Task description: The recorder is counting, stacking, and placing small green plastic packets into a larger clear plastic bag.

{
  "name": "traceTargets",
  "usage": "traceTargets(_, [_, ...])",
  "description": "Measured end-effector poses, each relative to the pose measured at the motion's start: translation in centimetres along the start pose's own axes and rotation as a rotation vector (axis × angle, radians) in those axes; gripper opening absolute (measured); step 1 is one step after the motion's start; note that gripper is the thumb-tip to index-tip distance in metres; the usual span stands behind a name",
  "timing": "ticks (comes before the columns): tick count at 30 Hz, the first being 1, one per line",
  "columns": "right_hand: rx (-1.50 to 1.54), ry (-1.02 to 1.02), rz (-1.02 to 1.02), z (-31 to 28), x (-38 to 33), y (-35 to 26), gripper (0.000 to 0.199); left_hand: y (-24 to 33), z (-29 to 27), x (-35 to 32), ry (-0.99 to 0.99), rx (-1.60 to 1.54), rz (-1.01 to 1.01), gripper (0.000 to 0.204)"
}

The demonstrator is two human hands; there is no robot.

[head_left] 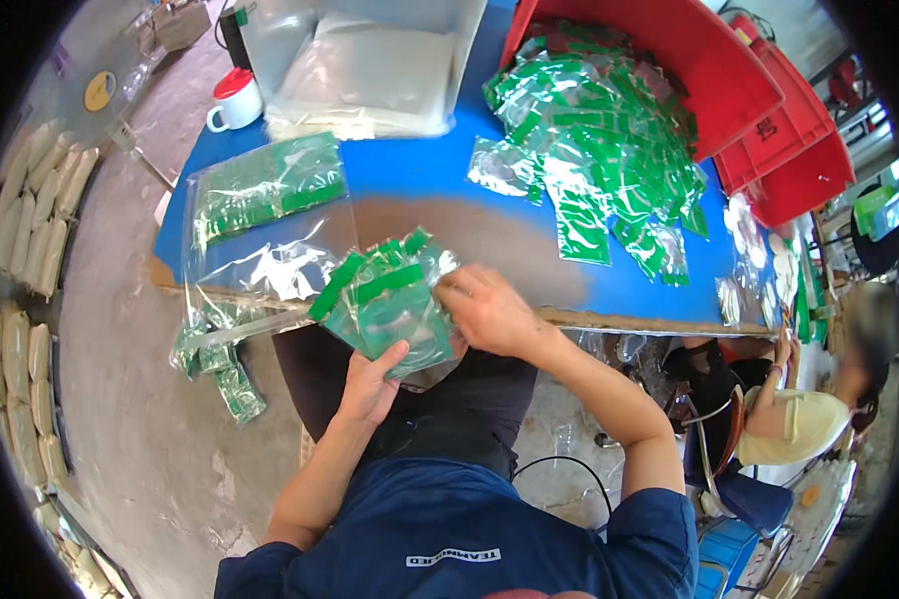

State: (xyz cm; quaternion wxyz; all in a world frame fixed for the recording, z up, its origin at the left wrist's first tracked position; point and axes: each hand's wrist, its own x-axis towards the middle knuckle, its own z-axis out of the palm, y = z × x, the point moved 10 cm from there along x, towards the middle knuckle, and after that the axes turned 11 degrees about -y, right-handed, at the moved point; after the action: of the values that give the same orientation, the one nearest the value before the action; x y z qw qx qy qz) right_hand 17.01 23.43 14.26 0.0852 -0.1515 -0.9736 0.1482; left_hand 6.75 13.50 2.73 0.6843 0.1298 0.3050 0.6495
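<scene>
The left hand (375, 381) has its grip closed on the lower edge of a bunch of green-and-clear packets (395, 309), thumb on top. The right hand (484, 307) is at the bunch's right edge, its grip narrow with fingers curled together; whether it pinches a packet, I cannot tell. The bunch is above the person's lap, at the near edge of the blue worktop (410, 170).

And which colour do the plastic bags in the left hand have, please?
The bags are green and see-through; they show best in the head view.
</scene>
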Motion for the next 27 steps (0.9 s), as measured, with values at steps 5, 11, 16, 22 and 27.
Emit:
traceTargets(5, [-0.1, 0.372, 0.457, -4.2, 3.9, 11.7, 0.039, 0.4, -0.2, -0.2, 0.052, 0.015, -0.014, 0.047])
traceTargets(11, [0.042, 0.266, 0.276, -0.8, 3.1, 8.1, 0.032, 2.3, -2.6, -2.2, 0.003, 0.035, 0.045, 0.065])
traceTargets(16, [0.555, 0.172, 0.143, -0.9, -1.5, 1.5, 0.028, 1.0, -1.1, -1.3, -0.054, 0.057, -0.031, 0.06])
traceTargets(22, [-0.34, 0.397, 0.763, -6.0, -10.8, 11.5, 0.058, -1.5, -0.2, -0.8, -0.111, 0.059, -0.099, 0.058])
traceTargets(27, [0.011, 0.218, 0.329, -1.2, -9.6, 3.6, 0.051, -1.6, -1.7, -0.9, -0.132, 0.027, -0.089, 0.058])
